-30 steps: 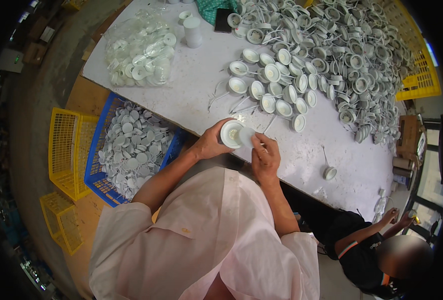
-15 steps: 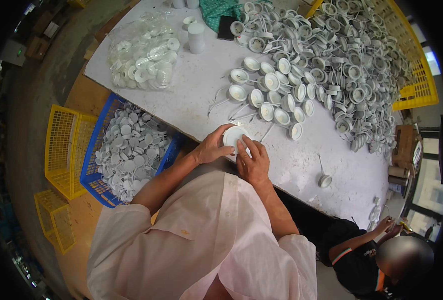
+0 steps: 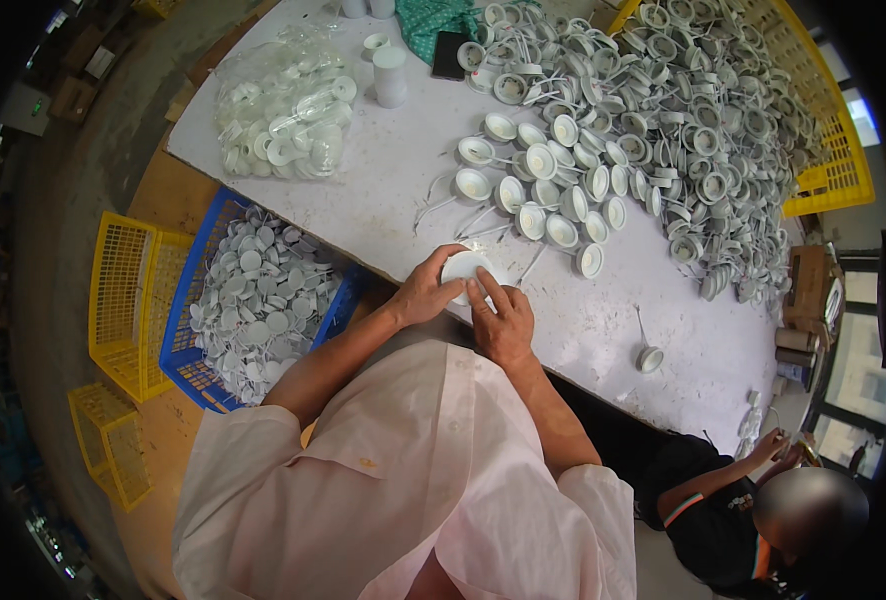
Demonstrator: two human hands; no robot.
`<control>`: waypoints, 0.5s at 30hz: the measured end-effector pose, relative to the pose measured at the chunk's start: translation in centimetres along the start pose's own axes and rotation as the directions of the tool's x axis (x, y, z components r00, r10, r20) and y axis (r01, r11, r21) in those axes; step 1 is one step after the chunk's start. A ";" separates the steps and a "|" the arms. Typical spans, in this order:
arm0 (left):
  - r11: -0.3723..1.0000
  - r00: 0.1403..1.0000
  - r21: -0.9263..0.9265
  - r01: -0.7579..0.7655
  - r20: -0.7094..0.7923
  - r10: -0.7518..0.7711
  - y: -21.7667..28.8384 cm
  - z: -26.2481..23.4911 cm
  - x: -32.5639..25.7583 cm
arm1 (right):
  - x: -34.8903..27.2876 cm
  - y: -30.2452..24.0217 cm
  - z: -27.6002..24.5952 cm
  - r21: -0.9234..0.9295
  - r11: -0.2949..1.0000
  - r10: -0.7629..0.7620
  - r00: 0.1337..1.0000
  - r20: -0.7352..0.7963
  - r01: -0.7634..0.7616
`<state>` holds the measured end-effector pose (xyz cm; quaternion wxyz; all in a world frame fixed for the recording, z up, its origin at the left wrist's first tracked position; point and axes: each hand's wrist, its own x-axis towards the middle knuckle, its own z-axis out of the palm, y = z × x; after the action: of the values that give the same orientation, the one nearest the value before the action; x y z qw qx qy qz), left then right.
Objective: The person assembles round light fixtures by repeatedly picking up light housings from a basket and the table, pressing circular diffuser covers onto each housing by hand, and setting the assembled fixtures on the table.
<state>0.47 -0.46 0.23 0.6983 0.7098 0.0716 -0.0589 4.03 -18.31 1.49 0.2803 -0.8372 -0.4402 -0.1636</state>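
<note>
Head view, middle of the frame: both hands meet over one white round cap (image 3: 461,268) at the near edge of the white table (image 3: 383,190). The left hand (image 3: 425,292) curls around the cap's left side and underside, closed on it, seemingly to steady it just above the table edge; the right hand (image 3: 503,322) lies on the cap's right side with its fingers (image 3: 485,290) pressed flat across the rim, likewise closed on it, which looks like pressing or seating something, though the part under the fingers is hidden. Just beyond the hands, caps with thin wires sit in loose rows (image 3: 553,190), open faces up and within reach; past them, toward the upper right, a big heap of the same parts (image 3: 703,110) spills against a yellow crate (image 3: 833,170). At upper left lies a clear bag of white rings (image 3: 283,110), with two small white tubs (image 3: 389,72) beside it. At left, below the table edge, a blue crate (image 3: 203,330) of flat white discs stands close to the left elbow, probably as a supply, with yellow crates (image 3: 123,300) next to it. At lower right another person (image 3: 733,500) works with their own hands. Compared with a second ago, the right hand has slid from beside the cap onto its rim, and the cap shows less of its face.
</note>
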 end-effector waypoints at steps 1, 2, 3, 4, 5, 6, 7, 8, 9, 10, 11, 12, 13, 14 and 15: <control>0.998 0.999 0.041 -0.043 -0.027 0.045 -0.1 0.2 0.0 | -0.1 0.0 0.1 0.014 1.000 0.005 1.000 0.002 -0.005; 0.993 0.995 0.084 -0.085 -0.053 0.090 -0.3 0.3 -0.1 | -0.3 0.0 0.2 0.028 1.000 0.009 1.000 0.005 -0.010; 0.993 0.995 0.084 -0.084 -0.052 0.089 -0.4 0.4 -0.1 | -0.4 0.0 0.3 0.028 1.000 0.011 1.000 0.005 -0.011; 0.986 0.991 0.127 -0.109 -0.062 0.117 -0.7 0.5 -0.1 | -0.5 0.1 0.4 0.014 1.000 0.011 1.000 0.004 -0.011; 0.977 0.987 0.170 -0.131 -0.070 0.145 -0.9 0.6 -0.2 | -0.7 0.1 0.6 0.001 1.000 0.012 1.000 0.003 -0.012; 0.977 0.987 0.169 -0.131 -0.065 0.144 -1.0 0.7 -0.2 | -0.9 0.2 0.7 -0.002 1.000 0.016 1.000 0.003 -0.016; 0.977 0.988 0.172 -0.126 -0.071 0.140 -1.2 0.7 -0.1 | -1.0 0.3 0.9 0.003 1.000 0.010 1.000 0.011 -0.010; 0.977 0.988 0.176 -0.121 -0.076 0.136 -1.3 0.7 -0.1 | -1.2 0.5 1.0 0.007 1.000 0.006 1.000 0.019 -0.006; 0.978 0.989 0.169 -0.122 -0.061 0.134 -1.0 0.9 -0.1 | -1.3 0.6 0.9 -0.005 1.000 0.019 1.000 0.021 -0.019; 0.986 0.994 0.145 -0.078 -0.062 0.088 -0.5 0.9 -0.2 | -1.4 0.6 0.9 0.027 0.999 0.020 0.999 0.038 -0.021; 0.992 0.997 0.122 -0.033 -0.059 0.040 -0.3 0.9 -0.2 | -1.6 0.6 0.9 0.056 0.998 0.023 0.998 0.055 -0.027; 0.992 0.998 0.116 -0.040 -0.037 0.045 -0.5 1.0 0.0 | -1.5 0.7 0.9 0.038 0.999 0.037 0.998 0.054 -0.040; 0.987 0.994 0.139 -0.084 -0.058 0.092 -0.9 1.0 0.2 | -1.5 0.7 0.9 0.068 0.997 0.039 0.999 0.023 -0.041; 0.979 0.987 0.161 -0.128 -0.076 0.141 -1.1 1.0 0.5 | -1.4 0.7 0.9 0.094 0.995 0.042 0.999 -0.008 -0.041; 0.993 0.992 0.089 -0.084 -0.083 0.092 -1.1 1.0 0.7 | -1.4 0.7 0.7 0.062 0.996 0.062 0.998 -0.010 -0.061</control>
<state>0.99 -1.43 -0.99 0.6656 0.7432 0.0680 -0.0001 3.89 -19.13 -0.03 0.3133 -0.8403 -0.4176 -0.1461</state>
